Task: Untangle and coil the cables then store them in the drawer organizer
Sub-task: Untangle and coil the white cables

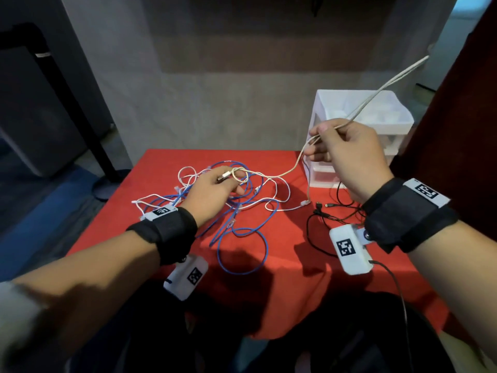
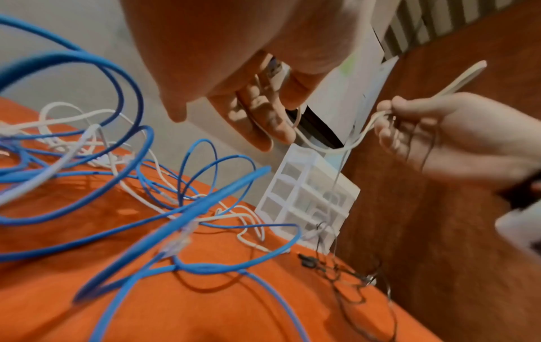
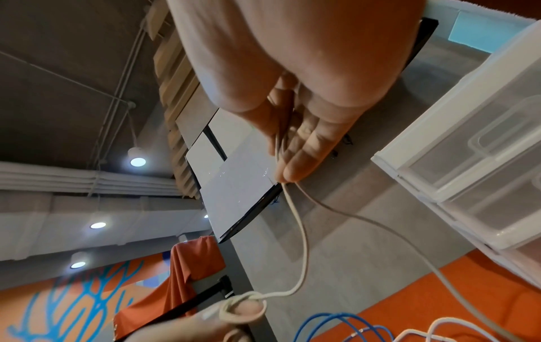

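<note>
Left hand (image 1: 212,191) fingers pinching beige cable (image 1: 289,170) plug end, right hand (image 1: 347,152) fingers curled, gripping its doubled length.

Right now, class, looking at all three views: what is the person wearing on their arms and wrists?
Both forearms are bare; no sleeves show. The left wrist wears a wide black strap with a small white square-code tag on top and a white box with a black square code beneath. The right wrist wears a wide black strap, a white tag, and a white coded box trailing a thin black cable.
</note>
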A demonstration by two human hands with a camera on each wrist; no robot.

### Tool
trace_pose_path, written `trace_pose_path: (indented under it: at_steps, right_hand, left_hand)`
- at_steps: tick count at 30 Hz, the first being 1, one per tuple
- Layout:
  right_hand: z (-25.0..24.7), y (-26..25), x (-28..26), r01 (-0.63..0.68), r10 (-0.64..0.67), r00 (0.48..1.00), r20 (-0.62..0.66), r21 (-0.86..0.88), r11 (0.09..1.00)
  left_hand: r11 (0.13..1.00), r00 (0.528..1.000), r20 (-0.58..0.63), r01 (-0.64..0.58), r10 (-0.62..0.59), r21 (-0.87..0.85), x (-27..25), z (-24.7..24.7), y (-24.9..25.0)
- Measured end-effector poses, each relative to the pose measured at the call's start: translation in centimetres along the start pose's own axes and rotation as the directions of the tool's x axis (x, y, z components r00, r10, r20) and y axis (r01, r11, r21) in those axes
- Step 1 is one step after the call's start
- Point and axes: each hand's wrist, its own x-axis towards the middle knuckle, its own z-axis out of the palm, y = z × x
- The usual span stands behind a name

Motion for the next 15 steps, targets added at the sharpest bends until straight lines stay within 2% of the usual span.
trace_pose_path:
  at_steps: [4, 8, 10, 13, 15]
  right_hand:
    - [0.5, 0.2, -0.6, -0.017, 0.021, 0.998, 0.063, -0.072, 0.997]
    - [0.7, 0.2, -1.2, 0.061, -0.016, 0.984, 0.178, -0.253, 0.966]
    - [0.9, 0.2, -1.5, 0.059, 0.013, 0.973, 0.231, -0.3, 0.952]
    - [1.3, -0.1, -2.2, 0.069, 0.043, 0.943, 0.33, -0.32, 0.945]
    - [1.5, -0.3, -2.5, 0.105, 0.031, 0.922, 0.385, -0.327, 0.939]
  left_hand:
    - [0.975, 0.996, 0.023, 0.088, -0.085, -0.205, 0.3, 0.4, 1.6]
    - [0.992, 0.996, -0.039, 0.07, -0.075, -0.101, 0.4, 1.2, 2.4]
    - [0.996, 0.999, 0.039, -0.009, 0.013, -0.085, 0.0, 1.7, 3.3]
    - [0.984, 0.961, 0.22, -0.149, 0.168, -0.1, -0.9, 2.4, 5.2]
    - [0.981, 0.947, 0.267, -0.152, 0.179, -0.116, -1.0, 2.6, 5.9]
